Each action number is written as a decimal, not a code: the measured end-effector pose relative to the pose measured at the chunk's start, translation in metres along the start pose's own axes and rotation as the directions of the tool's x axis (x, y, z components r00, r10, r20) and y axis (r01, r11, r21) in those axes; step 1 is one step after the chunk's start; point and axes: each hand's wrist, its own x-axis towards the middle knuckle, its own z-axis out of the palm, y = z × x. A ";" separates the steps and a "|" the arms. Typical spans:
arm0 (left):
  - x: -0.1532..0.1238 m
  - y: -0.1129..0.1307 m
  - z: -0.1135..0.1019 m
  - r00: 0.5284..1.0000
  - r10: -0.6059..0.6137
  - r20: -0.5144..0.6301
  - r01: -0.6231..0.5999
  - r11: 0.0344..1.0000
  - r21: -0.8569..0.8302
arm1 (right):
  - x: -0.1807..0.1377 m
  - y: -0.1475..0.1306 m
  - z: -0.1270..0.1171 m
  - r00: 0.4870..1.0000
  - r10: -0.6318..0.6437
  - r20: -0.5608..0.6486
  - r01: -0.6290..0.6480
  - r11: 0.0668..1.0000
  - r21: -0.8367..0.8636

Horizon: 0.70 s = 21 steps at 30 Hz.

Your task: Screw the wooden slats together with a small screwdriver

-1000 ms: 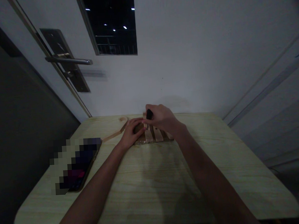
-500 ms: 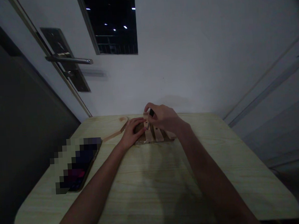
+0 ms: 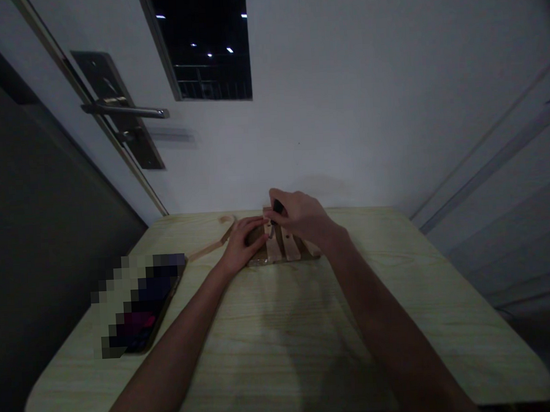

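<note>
A small slatted wooden piece [image 3: 284, 250] lies at the far middle of the pale table [image 3: 286, 328]. My left hand [image 3: 242, 241] rests on its left end, fingers curled over it and pressing it down. My right hand [image 3: 298, 219] is closed around a small tool with a black handle [image 3: 277, 208], its tip pointing down at one of the light slats. The tool's tip is mostly hidden by my fingers.
A thin wooden strip [image 3: 212, 243] lies left of the slatted piece. A pixelated dark flat object [image 3: 139, 302] sits at the table's left edge. A white wall stands just behind the table, with a door and metal handle [image 3: 125, 109] at the left.
My right hand has shifted slightly, turning the black-handled tool over the slat. My left hand stays pressed on the wooden piece.
</note>
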 end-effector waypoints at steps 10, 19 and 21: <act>0.000 -0.001 -0.001 1.000 -0.005 0.002 0.005 1.000 0.019 | -0.004 -0.004 -0.001 1.000 0.007 0.004 -0.007 0.999 0.031; 0.000 -0.001 -0.001 1.000 -0.002 0.016 0.001 1.000 0.007 | -0.005 0.000 -0.006 0.999 -0.031 0.036 0.027 0.996 0.082; 0.000 -0.001 0.000 1.000 0.003 0.016 -0.003 1.000 0.011 | -0.003 0.002 -0.003 1.000 -0.022 0.009 0.021 0.998 0.066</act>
